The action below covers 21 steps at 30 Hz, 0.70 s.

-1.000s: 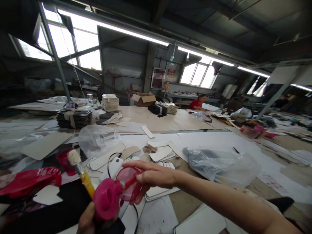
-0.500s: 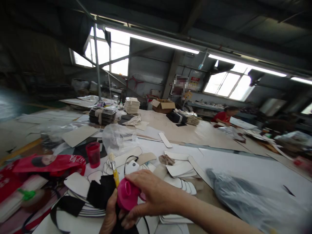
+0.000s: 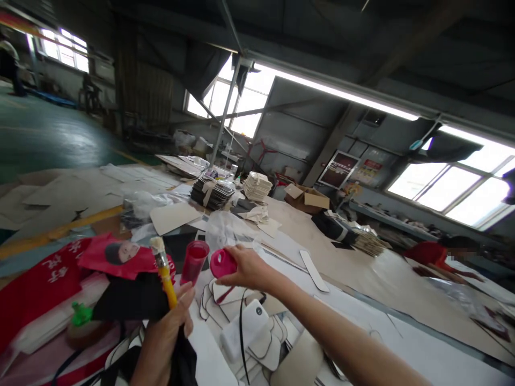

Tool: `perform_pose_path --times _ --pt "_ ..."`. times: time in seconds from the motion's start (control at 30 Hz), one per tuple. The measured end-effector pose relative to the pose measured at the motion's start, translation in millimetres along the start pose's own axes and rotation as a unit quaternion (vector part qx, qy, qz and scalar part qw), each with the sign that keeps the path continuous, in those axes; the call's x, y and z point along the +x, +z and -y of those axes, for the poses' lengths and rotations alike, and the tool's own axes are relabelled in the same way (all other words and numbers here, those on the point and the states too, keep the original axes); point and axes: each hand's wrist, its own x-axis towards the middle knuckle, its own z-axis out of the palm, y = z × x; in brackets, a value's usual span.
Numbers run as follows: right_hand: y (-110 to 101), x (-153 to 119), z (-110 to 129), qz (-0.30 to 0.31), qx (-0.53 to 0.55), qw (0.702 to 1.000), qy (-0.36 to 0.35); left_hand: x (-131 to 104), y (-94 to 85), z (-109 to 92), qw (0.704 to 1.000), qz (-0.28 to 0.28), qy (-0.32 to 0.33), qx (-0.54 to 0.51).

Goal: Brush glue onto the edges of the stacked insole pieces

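My left hand (image 3: 167,327) is closed around a paintbrush (image 3: 166,276) with a yellow handle, its pale bristles pointing up. Dark fabric hangs below that hand; whether the fingers grip it too I cannot tell. A flat black piece (image 3: 131,297) lies behind the brush. Between thumb and fingers my right hand (image 3: 247,268) pinches a round pink lid (image 3: 220,264). Just left of the lid stands a translucent pink cup (image 3: 195,261), with its top uncovered. Below the right forearm, a white device (image 3: 244,328) with a black cord rests on several pale cut pieces (image 3: 267,348).
At left are a red printed bag (image 3: 52,273) and a bottle with a green cap (image 3: 81,313). Stacked dark pieces (image 3: 212,193), clear plastic (image 3: 227,228) and a cardboard box (image 3: 308,198) lie further back. A person in red (image 3: 426,254) is at the far right.
My right hand has moved up and away from my left, carrying the pink lid to beside the cup. The brush stays in my left hand. The view has turned left.
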Motion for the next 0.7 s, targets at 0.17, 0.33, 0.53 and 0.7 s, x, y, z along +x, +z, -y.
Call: perform_pose_path --times 0.17,0.33,0.53,0.7 --pt "20.2 77.4 -9.4 0.027 -0.063 0.997 -0.019 53.2 1.2 -8.9 0.995 -0.098 0.034 0.014" --pt "29.1 112.9 -8.7 0.077 -0.069 0.994 -0.037 84.1 2.9 -5.4 0.997 -0.064 0.017 -0.029" --pt "40.5 132.9 -4.9 0.116 -0.079 0.988 -0.059 108.5 -6.6 3.9 0.999 -0.009 -0.030 -0.033" --pt "46.2 136.9 -8.4 0.131 -0.070 0.987 -0.064 114.8 -11.2 7.5 0.999 0.007 -0.034 -0.023"
